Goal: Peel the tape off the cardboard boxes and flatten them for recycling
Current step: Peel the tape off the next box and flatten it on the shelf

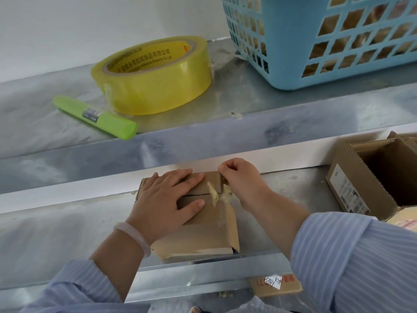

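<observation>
Presses the left hand (167, 197) flat on top of the small cardboard box (203, 236), fingers straight and a little spread, thumb lying across the near flap. Pinches with the right hand (239, 177) at the far edge of this box, thumb and forefinger together, other fingers curled in. Holds there the end of the strip of tape (213, 194), yellowish and wrinkled, lifted from the cardboard over the seam between the two top flaps.

Small cardboard box closed, on the lower metal shelf (67, 233), close to the front edge. On the left wrist a pale bracelet (133, 236); both arms in striped light-blue sleeves (361, 256).

To the right on the same shelf, well apart, an open cardboard box (361, 177) with a printed label on its side.

On the upper shelf (248, 98): a yellow tape roll (153, 75) lying flat, just beside it a green stick-shaped tool (94, 116), cannot tell exactly what kind, and at the right a blue plastic basket (338, 41) with brown things inside, too blurred to name.

Below the lower shelf, a flat cardboard piece (291, 290) with a handwritten paper slip on it.
</observation>
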`<state>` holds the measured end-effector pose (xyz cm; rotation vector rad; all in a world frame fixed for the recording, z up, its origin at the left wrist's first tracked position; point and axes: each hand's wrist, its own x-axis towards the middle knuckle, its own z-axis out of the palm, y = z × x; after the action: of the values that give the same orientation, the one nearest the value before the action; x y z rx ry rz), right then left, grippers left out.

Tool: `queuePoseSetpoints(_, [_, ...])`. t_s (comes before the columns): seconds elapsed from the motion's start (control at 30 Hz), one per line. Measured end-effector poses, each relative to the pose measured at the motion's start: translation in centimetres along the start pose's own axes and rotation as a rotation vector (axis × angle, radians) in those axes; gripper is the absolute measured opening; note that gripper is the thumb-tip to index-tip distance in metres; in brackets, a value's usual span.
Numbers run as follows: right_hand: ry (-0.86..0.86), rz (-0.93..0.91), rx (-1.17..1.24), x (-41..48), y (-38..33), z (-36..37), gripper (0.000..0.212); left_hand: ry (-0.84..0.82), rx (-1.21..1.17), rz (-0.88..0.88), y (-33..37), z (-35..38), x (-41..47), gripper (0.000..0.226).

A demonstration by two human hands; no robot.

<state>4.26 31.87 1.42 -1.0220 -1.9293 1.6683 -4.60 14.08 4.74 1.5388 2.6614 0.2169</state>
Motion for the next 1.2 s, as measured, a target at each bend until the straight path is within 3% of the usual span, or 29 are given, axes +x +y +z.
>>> queuePoseSetpoints(0.27, [0.062, 0.084, 0.311, -0.7, 0.8, -0.1, 0.012, 0.007, -0.019, -0.016, -0.2, 0.1, 0.4, 0.069])
queuePoseSetpoints(0.53, [0.052, -0.149, 0.074, -1.7, 1.1, -1.9, 0.013, 0.010, -0.009, -0.016, -0.2, 0.2, 0.4, 0.070])
queuePoseSetpoints(0.7, [-0.211, 0.112, 0.412, -1.6, -0.3, -2.8, 0.014, 0.006, -0.018, -0.008, -0.2, 0.2, 0.4, 0.069])
queuePoseSetpoints(0.77, [-0.233, 0.183, 0.464, -1.3, -0.3, -3.3, 0.013, 0.007, -0.019, -0.005, -0.2, 0.2, 0.4, 0.069])
queuePoseSetpoints(0.97, [-0.134, 0.095, 0.159, -1.3, 0.2, -2.6, 0.017, 0.008, -0.017, -0.006, -0.3, 0.3, 0.4, 0.068])
queuePoseSetpoints(1.07, [-0.076, 0.000, -0.112, -1.7, 0.6, -2.8, 0.023, 0.007, -0.020, -0.008, -0.4, 0.4, 0.5, 0.068])
queuePoseSetpoints(1.17, [-0.171, -0.008, 0.014, -2.6, 1.1, -3.2, 0.006, 0.010, -0.014, -0.004, -0.4, 0.4, 0.5, 0.069])
queuePoseSetpoints(1.2, [-0.191, -0.014, 0.038, -2.8, 1.3, -3.2, 0.010, 0.012, -0.011, -0.003, -0.4, 0.5, 0.5, 0.069])
